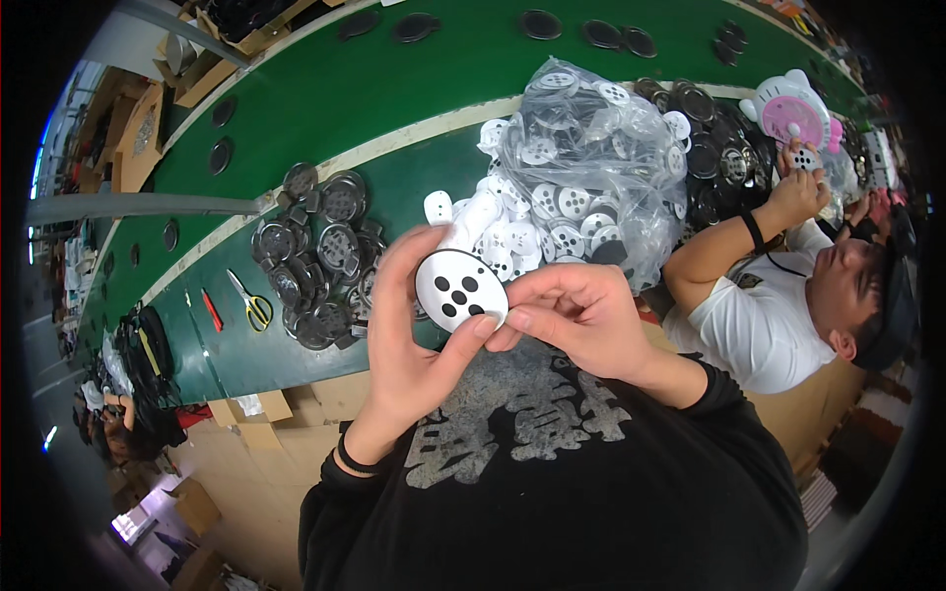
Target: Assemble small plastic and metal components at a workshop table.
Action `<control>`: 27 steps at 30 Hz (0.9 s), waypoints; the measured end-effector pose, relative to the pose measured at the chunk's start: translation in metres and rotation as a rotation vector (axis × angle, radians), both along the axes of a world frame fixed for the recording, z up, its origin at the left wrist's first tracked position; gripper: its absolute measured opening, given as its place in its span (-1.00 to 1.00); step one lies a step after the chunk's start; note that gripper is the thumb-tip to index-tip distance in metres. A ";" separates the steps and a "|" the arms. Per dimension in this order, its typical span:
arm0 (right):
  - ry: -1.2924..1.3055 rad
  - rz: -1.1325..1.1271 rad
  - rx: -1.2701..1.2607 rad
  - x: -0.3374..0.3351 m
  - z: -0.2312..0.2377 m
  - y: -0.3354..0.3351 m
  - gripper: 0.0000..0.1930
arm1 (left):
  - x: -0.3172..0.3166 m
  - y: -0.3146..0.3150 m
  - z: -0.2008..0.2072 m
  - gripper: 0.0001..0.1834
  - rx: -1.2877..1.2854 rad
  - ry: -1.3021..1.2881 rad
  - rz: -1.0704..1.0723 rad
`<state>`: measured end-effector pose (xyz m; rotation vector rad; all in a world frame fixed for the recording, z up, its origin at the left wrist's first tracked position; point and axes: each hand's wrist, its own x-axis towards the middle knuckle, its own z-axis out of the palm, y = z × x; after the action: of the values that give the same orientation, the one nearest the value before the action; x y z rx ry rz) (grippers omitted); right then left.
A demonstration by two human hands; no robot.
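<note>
One white, dark-rimmed disc with black spots, face up at the centre of the frame. Pinches its lower edge with the left hand's grip, thumb across the front; pinches its lower right edge with the right hand's grip, thumb and forefinger nearly together. Shows spotted white discs just beyond, beside and inside a clear plastic bag, upper right of centre. Has dark round cases heaped left of centre on the green worktop, near yellow-handled scissors and a slim red tool.
</note>
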<state>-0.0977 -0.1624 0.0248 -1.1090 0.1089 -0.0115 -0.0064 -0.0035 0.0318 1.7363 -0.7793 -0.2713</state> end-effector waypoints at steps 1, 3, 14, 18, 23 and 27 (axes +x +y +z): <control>0.011 0.009 0.020 0.001 0.001 0.001 -0.82 | -0.003 0.001 -0.002 -0.39 -0.163 0.393 -0.055; 0.022 0.018 0.041 0.002 0.001 0.001 -0.81 | -0.002 0.004 -0.002 -0.35 -0.149 0.486 -0.120; 0.047 0.036 0.080 0.003 0.000 0.003 -0.82 | -0.004 -0.001 0.004 -0.40 -0.199 0.758 -0.055; 0.057 0.026 0.074 0.002 -0.001 0.004 -0.82 | -0.006 -0.002 0.004 -0.41 -0.188 0.738 -0.031; 0.041 0.019 0.064 0.002 -0.002 0.004 -0.83 | -0.008 -0.003 0.006 -0.41 -0.216 0.684 0.003; 0.047 0.026 0.038 0.001 -0.002 0.003 -0.83 | -0.009 -0.003 0.006 -0.41 -0.218 0.693 0.005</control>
<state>-0.0966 -0.1590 0.0233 -1.0731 0.1361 0.0402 -0.0151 -0.0064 0.0373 1.3066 -0.2807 -0.7106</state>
